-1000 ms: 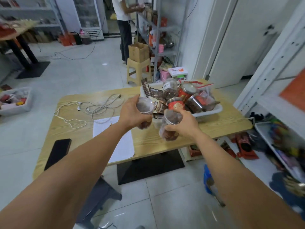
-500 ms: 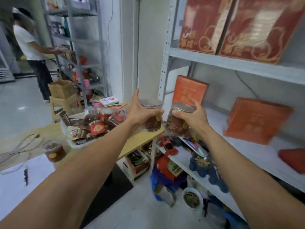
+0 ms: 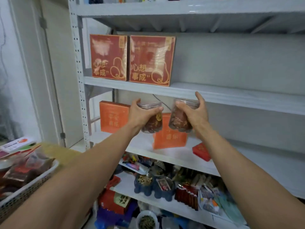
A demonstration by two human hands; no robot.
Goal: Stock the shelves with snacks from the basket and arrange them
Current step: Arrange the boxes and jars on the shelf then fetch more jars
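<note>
Both hands are up in front of the shelf unit [image 3: 231,100], each wrapped around a clear plastic jar. The left hand [image 3: 140,115] grips the left jar [image 3: 152,120], which stands about upright, lid on top. The right hand [image 3: 194,115] grips the right jar [image 3: 179,119], which tilts, top leaning right. Both jars hold dark brown snacks and hang just below the front edge of the board carrying two red boxes [image 3: 132,59]. The basket [image 3: 29,180] sits lower left.
</note>
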